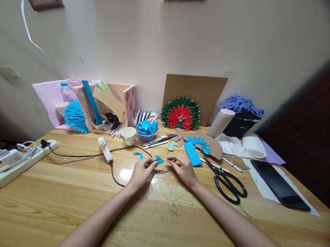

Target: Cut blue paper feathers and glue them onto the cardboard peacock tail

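My left hand (pixel 143 170) is closed in a pinch at the edge of a small folded blue paper piece (pixel 159 160), whose pointed end faces right. My right hand (pixel 183 168) is also pinched, its fingertips just right of that point; what they hold is too small to make out. A thin brown strand (pixel 160 172) curves below and between the two hands. Small blue paper scraps (pixel 136 153) lie beyond my left hand. Past my right hand are a stack of blue paper strips (pixel 192 154) and a cardboard half-ring (pixel 215 149) with blue paper petals (pixel 199 142) on it.
Black-handled scissors (pixel 226 182) lie right of my right hand. A white glue gun (pixel 104 150) stands at left, its cord running to a power strip (pixel 23 164). Behind are a paper cup (pixel 129 135), a bowl of blue pieces (pixel 146 136) and a red-green fan-shaped craft (pixel 181 113). A phone (pixel 279 185) lies far right.
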Demonstrator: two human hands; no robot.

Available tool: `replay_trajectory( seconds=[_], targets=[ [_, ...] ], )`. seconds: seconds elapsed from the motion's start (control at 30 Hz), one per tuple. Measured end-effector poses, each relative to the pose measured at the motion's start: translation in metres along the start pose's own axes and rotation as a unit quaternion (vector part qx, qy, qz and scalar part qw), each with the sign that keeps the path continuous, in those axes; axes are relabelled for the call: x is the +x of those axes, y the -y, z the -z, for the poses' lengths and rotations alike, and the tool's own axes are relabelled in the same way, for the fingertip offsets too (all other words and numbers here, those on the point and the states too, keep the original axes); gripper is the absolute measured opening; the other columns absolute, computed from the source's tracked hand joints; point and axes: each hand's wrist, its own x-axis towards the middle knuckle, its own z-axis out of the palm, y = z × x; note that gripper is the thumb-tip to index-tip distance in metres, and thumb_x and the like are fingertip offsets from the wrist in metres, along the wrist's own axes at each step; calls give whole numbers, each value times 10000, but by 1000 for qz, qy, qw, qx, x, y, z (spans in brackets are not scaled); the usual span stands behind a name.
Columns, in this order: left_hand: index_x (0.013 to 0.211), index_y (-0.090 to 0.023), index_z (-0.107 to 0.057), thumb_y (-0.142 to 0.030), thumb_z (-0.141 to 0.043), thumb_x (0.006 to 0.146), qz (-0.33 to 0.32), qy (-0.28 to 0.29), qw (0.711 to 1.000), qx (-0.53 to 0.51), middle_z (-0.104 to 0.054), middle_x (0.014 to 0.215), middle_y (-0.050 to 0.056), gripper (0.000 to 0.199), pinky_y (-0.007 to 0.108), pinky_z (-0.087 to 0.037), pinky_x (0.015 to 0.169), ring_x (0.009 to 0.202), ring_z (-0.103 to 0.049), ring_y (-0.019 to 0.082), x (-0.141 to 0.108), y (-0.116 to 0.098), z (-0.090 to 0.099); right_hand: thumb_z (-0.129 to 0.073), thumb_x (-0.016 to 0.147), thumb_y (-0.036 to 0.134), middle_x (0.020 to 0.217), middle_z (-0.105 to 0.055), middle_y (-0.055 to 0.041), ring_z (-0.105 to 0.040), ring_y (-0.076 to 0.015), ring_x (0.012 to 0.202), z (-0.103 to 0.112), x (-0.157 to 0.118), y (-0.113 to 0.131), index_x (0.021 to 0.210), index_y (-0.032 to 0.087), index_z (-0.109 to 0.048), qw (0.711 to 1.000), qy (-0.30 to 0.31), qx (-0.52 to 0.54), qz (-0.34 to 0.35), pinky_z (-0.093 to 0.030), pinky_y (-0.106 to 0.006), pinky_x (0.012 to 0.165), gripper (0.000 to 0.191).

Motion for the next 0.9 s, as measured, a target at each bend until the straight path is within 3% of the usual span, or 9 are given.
replay_trajectory(
  seconds=[0.17, 0.23, 0.4, 0.53, 0.7, 0.8, 0.9],
  targets=[
    [690, -143, -578, -409, -502, 753, 40, -37, 998, -37, -585, 648, 9, 284, 227, -393, 533, 558, -533, 132, 7, 4, 6, -544, 803, 269, 821, -657, -53, -580, -185, 779, 4, 4, -8, 804, 196, -655, 997, -57, -1, -49, -459, -308, 695, 133],
    [666, -141, -570, -412, -509, 746, 41, -53, 997, -45, -574, 631, 6, 289, 226, -386, 532, 551, -516, 127, 9, 7, 7, -530, 816, 278, 828, -655, -53, -575, -189, 821, 4, 3, -7, 819, 203, -660, 999, -20, 4, -32, -454, -313, 718, 150],
    [641, -145, -551, -406, -523, 741, 36, -48, 996, -73, -557, 606, 0, 280, 225, -390, 575, 592, -517, 134, 11, 13, 7, -617, 759, 299, 872, -625, -58, -536, -204, 867, -1, 0, 1, 894, 228, -657, 988, 139, -22, 56, -428, -348, 770, 157],
    [644, -148, -557, -398, -526, 742, 24, -55, 996, -63, -569, 630, 7, 270, 227, -388, 599, 627, -524, 141, 11, 10, 8, -554, 811, 267, 791, -608, -40, -524, -187, 828, -1, 1, 1, 783, 217, -638, 979, 185, -47, 73, -418, -326, 744, 102],
    [646, -159, -549, -416, -507, 749, 10, -110, 992, -56, -550, 627, 1, 280, 226, -375, 603, 627, -510, 137, 15, 9, 18, -513, 835, 272, 788, -591, -48, -519, -188, 818, 10, 7, -7, 768, 202, -595, 970, 219, -68, 82, -421, -307, 707, 127],
    [648, -165, -542, -411, -494, 759, -3, -123, 991, -62, -533, 629, -5, 274, 224, -377, 622, 633, -502, 132, 17, 11, 23, -480, 850, 272, 784, -586, -52, -517, -191, 797, 16, 10, -15, 761, 196, -574, 973, 200, -90, 76, -418, -309, 696, 149],
    [651, -169, -534, -405, -483, 770, -10, -120, 991, -65, -522, 628, -10, 269, 220, -375, 623, 632, -494, 128, 17, 11, 24, -441, 864, 274, 783, -585, -56, -524, -191, 771, 19, 11, -25, 779, 188, -562, 992, 83, -93, 18, -419, -308, 689, 172]
  ],
)
